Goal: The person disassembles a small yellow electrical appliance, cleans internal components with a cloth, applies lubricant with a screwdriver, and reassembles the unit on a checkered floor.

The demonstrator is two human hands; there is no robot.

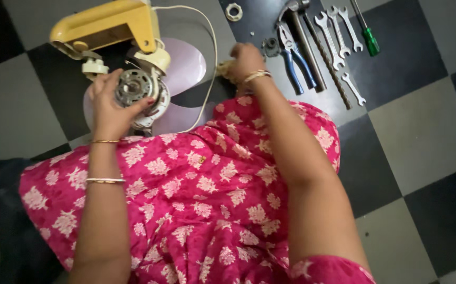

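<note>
The left hand grips the grey, round, bare-metal motor just below the yellow housing. The right hand is closed on something hidden, beside the pliers.

Fan motor: round grey metal unit, windings exposed, cover off, set in a white housing under the left hand, whose fingers curl round its near edge. Yellow fan body tipped on its side just beyond that hand; pale blade flat on the floor between both hands. Small part under right hand hidden.
</note>
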